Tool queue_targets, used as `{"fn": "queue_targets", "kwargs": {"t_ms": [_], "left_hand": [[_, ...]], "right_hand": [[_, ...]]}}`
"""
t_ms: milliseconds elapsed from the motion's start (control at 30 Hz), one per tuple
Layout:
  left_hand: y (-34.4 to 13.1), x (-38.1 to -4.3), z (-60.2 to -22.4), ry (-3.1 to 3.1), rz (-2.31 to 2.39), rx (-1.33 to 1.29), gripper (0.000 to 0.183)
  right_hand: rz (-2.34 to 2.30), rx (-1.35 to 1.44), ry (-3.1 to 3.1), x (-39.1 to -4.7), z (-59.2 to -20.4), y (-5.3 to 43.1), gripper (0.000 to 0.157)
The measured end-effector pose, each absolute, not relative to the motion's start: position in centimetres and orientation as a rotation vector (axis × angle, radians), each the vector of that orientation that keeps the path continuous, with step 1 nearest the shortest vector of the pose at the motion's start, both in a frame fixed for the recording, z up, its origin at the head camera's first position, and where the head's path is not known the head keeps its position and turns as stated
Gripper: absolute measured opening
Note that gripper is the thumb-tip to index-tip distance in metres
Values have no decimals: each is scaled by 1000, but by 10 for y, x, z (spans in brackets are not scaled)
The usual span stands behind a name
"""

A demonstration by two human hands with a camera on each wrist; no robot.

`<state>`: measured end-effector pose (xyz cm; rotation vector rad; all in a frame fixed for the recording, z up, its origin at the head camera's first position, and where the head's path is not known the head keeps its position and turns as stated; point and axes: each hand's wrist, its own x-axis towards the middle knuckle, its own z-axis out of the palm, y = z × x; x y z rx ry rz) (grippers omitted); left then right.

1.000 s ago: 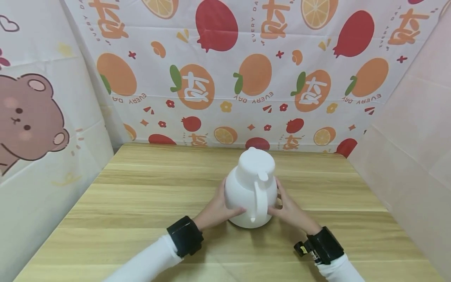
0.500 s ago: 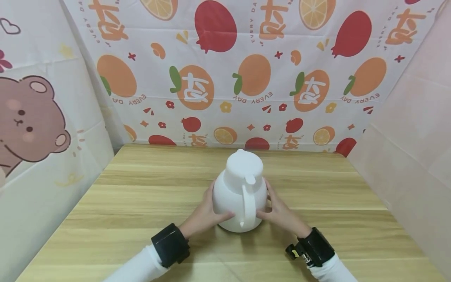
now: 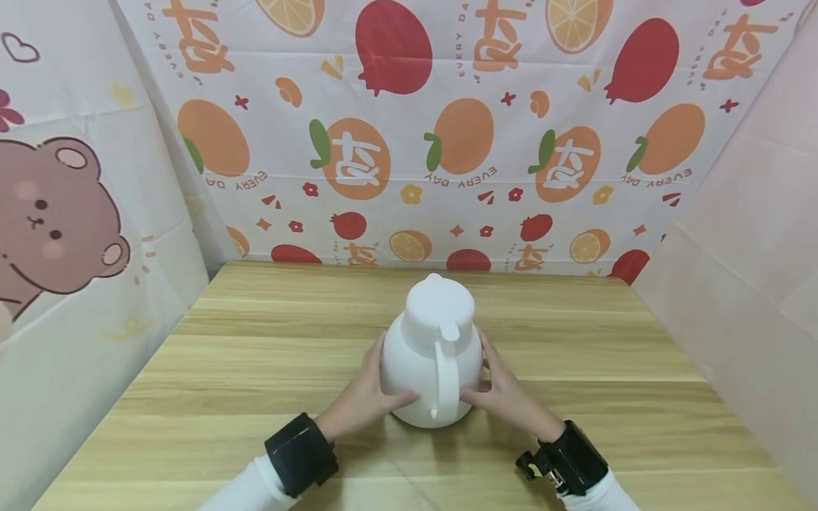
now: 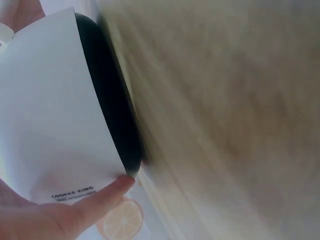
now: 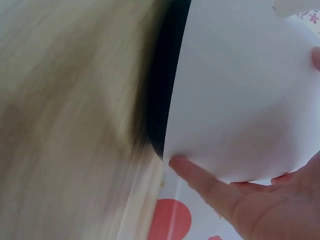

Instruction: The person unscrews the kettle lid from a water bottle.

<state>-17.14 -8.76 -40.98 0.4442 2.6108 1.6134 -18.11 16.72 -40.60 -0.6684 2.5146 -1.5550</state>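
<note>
A white thermos jug [image 3: 414, 358] stands upright on the table, its lid at the top and its handle [image 3: 447, 383] toward me. My left hand [image 3: 366, 397] grips its left side, thumb on the front and fingers around the flank. From the opposite side my right hand [image 3: 507, 396] holds it, thumb close to the lower handle. In the left wrist view the jug [image 4: 45, 105] shows small "COOKER KING" lettering and a black base [image 4: 107, 95], with a left fingertip at the base's edge. The right wrist view shows a right finger along the jug's lower wall [image 5: 235, 95].
The wood-grain table [image 3: 255, 341] reaches back to a fruit-print cloth [image 3: 409, 156]. A bear-print cloth [image 3: 57, 213] hangs at the left and a pale cloth [image 3: 748, 248] at the right. Black camera bands [image 3: 302, 454] sit on both wrists.
Both hands have slid the jug left and slightly toward me across the table, mostly in the first half second. Their hold on it looks the same.
</note>
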Motion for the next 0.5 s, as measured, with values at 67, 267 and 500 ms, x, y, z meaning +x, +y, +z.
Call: {"fn": "queue_targets", "kwargs": {"t_ms": [67, 267, 500], "left_hand": [[-89, -171, -407, 2578, 1615, 436, 105], [-88, -161, -387, 2690, 1831, 374, 66], [-59, -138, -357, 2672, 2057, 501, 18]], "right_hand": [[-1506, -637, 2549, -180, -402, 168, 103], [-1269, -517, 2757, -178, -365, 170, 91], [-1344, -708, 2963, -183, -311, 158, 55]]}}
